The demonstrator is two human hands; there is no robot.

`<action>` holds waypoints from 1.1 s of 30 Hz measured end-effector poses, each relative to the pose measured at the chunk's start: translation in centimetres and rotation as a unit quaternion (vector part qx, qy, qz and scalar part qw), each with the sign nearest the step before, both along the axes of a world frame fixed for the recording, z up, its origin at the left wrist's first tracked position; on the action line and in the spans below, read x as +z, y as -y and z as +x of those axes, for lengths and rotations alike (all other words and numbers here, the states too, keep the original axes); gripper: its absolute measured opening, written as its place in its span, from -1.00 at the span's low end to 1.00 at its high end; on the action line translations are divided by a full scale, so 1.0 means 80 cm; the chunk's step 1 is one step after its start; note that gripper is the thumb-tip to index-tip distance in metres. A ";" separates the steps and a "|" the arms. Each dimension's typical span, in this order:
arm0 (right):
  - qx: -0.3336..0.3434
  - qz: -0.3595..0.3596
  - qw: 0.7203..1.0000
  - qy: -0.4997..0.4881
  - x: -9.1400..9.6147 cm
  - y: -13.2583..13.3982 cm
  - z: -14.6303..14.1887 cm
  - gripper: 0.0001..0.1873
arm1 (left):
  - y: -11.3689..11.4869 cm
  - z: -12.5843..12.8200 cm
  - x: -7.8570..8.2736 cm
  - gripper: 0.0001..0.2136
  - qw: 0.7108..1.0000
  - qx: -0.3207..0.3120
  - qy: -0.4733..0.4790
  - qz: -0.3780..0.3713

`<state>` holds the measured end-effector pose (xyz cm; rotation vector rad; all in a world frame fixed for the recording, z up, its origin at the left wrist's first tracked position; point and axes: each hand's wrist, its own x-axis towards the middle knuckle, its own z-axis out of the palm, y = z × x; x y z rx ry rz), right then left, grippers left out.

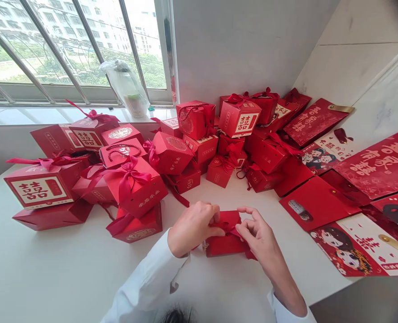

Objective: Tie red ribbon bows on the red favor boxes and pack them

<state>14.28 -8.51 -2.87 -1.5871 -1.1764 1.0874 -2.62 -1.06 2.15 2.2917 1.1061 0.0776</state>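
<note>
A small red gift box (225,247) rests on the white table in front of me, with a dark pink ribbon (231,230) across its top. My left hand (197,228) comes over the box from the left, thumb and fingers pinching the ribbon. From the right, my right hand (257,233) pinches the ribbon between thumb and a finger, while its index finger stretches out over the far edge of the box. The ribbon bunches between both hands, and part of it is hidden by my fingers.
Many red gift boxes (136,190) with ribbon bows are piled along the back and left of the table (67,269). Red paper bags (320,202) lie on the right. A clear plastic-wrapped cup (131,94) stands on the windowsill beside the barred window.
</note>
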 end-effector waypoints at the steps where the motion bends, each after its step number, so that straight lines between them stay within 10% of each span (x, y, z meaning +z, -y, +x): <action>1: 0.000 0.000 1.000 -0.004 0.000 0.000 0.000 -0.62 | 0.001 0.001 0.000 -0.86 1.000 -0.003 -0.006 0.008; 10: 0.007 -0.003 0.999 -0.044 -0.004 -0.001 0.004 -0.59 | 0.013 0.003 0.004 -0.81 0.990 -0.018 -0.102 0.092; 33: -0.012 0.000 0.995 0.100 0.000 -0.002 0.007 -0.71 | 0.011 -0.020 0.006 -0.81 0.995 -0.006 -0.102 0.002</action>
